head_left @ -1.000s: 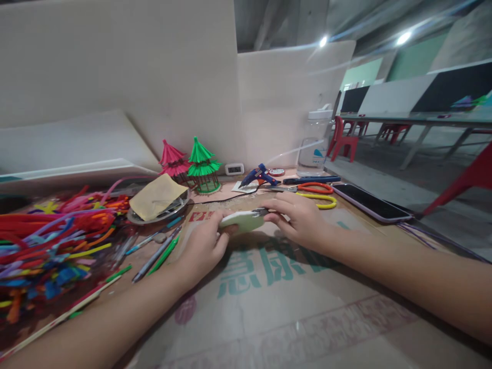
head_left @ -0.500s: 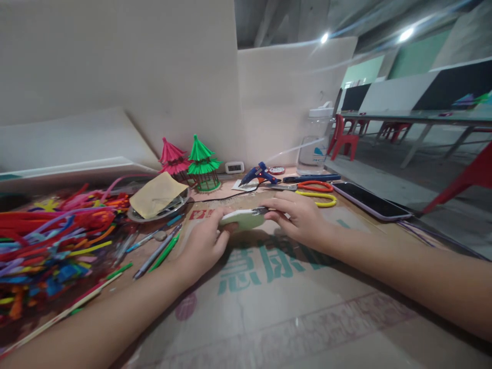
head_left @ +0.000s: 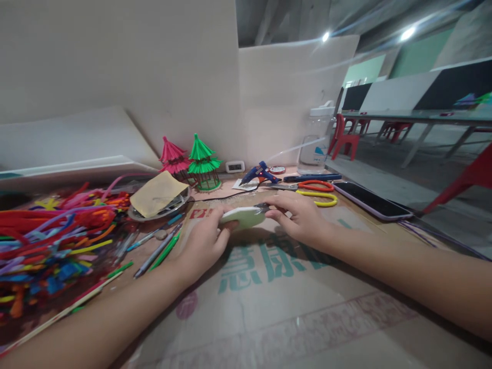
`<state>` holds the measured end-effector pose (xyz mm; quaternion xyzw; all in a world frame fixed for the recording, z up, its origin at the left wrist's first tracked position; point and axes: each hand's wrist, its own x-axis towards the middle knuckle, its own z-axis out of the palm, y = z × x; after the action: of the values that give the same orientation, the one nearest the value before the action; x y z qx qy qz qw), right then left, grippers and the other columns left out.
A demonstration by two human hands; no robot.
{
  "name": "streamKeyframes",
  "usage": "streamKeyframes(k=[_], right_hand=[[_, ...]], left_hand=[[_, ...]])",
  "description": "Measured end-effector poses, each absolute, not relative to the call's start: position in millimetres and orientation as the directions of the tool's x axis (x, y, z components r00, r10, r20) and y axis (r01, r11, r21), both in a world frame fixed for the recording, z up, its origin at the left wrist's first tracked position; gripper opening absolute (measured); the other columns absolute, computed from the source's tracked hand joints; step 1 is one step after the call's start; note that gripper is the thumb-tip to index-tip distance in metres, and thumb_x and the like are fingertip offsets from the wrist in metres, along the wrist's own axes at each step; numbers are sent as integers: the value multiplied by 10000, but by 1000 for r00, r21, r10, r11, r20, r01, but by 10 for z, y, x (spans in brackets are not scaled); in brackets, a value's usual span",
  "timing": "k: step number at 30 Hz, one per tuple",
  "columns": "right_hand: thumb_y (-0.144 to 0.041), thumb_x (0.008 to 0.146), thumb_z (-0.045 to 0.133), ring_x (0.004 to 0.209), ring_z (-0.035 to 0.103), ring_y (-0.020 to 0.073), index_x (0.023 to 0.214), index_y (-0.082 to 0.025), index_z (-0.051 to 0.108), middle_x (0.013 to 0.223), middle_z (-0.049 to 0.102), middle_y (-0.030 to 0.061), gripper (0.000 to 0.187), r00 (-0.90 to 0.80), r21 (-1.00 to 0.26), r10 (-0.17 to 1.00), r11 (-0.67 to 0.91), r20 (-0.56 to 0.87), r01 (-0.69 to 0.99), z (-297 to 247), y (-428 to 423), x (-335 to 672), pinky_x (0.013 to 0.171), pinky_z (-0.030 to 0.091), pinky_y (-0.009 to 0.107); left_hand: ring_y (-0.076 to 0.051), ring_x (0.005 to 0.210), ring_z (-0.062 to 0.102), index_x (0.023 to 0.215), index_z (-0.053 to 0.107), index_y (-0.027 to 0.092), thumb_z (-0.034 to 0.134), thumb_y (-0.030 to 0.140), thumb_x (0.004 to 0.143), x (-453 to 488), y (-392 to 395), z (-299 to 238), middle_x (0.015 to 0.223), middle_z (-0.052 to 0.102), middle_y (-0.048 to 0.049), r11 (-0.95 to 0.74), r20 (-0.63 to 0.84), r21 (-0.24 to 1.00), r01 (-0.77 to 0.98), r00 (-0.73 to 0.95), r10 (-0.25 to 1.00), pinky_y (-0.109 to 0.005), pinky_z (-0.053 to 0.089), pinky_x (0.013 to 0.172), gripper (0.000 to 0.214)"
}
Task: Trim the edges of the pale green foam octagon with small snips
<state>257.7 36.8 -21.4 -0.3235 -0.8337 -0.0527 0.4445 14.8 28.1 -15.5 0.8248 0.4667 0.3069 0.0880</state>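
My left hand (head_left: pixel 202 243) grips the left end of a pale green, flat rounded piece (head_left: pixel 243 217) held just above a printed cardboard sheet (head_left: pixel 277 302). My right hand (head_left: pixel 302 218) is closed at the piece's right end, pinching a small dark tool (head_left: pixel 262 207) against its top edge; what kind of tool it is I cannot make out. Both forearms rest low over the cardboard.
A heap of coloured pipe cleaners (head_left: pixel 49 241) fills the left. Pens (head_left: pixel 157 251), a metal dish under yellow paper (head_left: pixel 157 197), pink and green paper pavilions (head_left: pixel 192 164), a blue glue gun (head_left: pixel 258 174), scissors (head_left: pixel 317 192), a phone (head_left: pixel 369 201) and a plastic jar (head_left: pixel 317 141) lie behind.
Both hands stay on the pale green piece almost unmoved; the piece sits very slightly higher in view. Nothing else has shifted.
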Motion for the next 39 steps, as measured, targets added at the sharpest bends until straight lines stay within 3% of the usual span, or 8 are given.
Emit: streamKeyframes(k=[10, 24, 33, 39], right_hand=[[-361, 977, 496, 713, 577, 170, 1034, -162, 686, 792, 655, 56, 281, -457, -79, 430, 790, 778, 608, -173, 314, 2573, 638, 415, 280], [-345, 977, 501, 736, 598, 172, 1041, -178, 687, 819, 676, 61, 258, -445, -148, 473, 794, 760, 590, -204, 334, 2583, 667, 457, 293], [-324, 977, 504, 736, 598, 169, 1007, -182, 694, 799, 674, 52, 239, -441, -115, 424, 811, 791, 574, -216, 354, 2585, 641, 439, 280], [-328, 960, 511, 749, 621, 175, 1023, -168, 683, 857, 698, 67, 243, -382, -233, 506, 787, 773, 572, -223, 374, 2599, 678, 467, 295]], left_hand=[[-248, 922, 661, 1083, 562, 196, 469, 175, 853, 132, 254, -160, 994, 707, -67, -593, 438, 322, 738, 439, 784, -353, 493, 795, 249], [-243, 927, 666, 1092, 556, 189, 483, 155, 839, 142, 267, -173, 1017, 711, -68, -587, 433, 383, 713, 423, 796, -344, 490, 802, 265], [-233, 873, 664, 1063, 560, 198, 477, 202, 854, 139, 271, -178, 985, 710, -54, -587, 436, 363, 723, 425, 793, -318, 490, 737, 226], [-233, 858, 659, 1073, 561, 188, 471, 191, 848, 146, 271, -164, 964, 709, -58, -567, 435, 368, 737, 403, 805, -321, 484, 734, 242]])
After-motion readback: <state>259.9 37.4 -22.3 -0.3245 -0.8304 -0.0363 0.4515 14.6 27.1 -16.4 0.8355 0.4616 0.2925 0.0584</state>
